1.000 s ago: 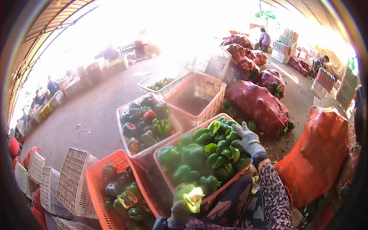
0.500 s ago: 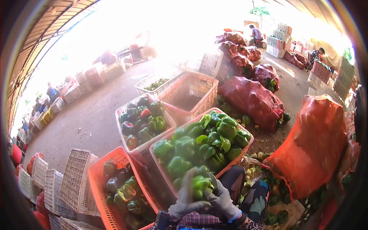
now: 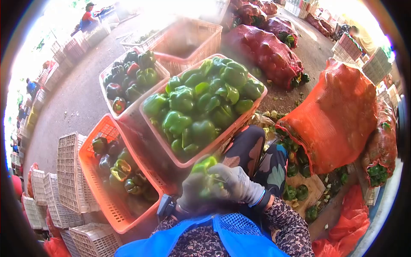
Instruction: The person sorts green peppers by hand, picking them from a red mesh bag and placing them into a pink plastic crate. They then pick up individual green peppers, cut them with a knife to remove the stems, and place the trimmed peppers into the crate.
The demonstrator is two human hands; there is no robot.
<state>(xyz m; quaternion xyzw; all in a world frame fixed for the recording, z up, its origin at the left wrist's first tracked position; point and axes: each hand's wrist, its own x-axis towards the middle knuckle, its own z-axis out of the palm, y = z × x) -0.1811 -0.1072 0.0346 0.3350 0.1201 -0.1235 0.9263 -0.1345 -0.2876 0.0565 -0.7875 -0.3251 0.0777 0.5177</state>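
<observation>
My left hand [image 3: 191, 195], in a grey glove and blurred by motion, is closed around a green bell pepper [image 3: 205, 167] above my lap. My right hand [image 3: 239, 185], also gloved, has its fingers curled against the pepper's right side. The curved knife blade seen in that hand a moment earlier is hidden now. Just beyond my hands stands a pale pink crate [image 3: 187, 163] heaped with green bell peppers [image 3: 201, 103]. An orange crate [image 3: 112, 214] at the left holds darker peppers, one of them cut open [image 3: 120, 170].
A white crate [image 3: 105, 97] of dark and reddish peppers stands behind the orange one. Beyond it is a pinkish crate [image 3: 209, 36]. Red mesh sacks [image 3: 334, 115] stand at the right, with trimmings [image 3: 274, 115] on the floor. Stacked crates [image 3: 70, 171] line the left.
My view has tilted down, so the crates appear higher and my blue vest shows. My left hand, spread beside the pepper before, has closed around it. The blade has gone out of sight.
</observation>
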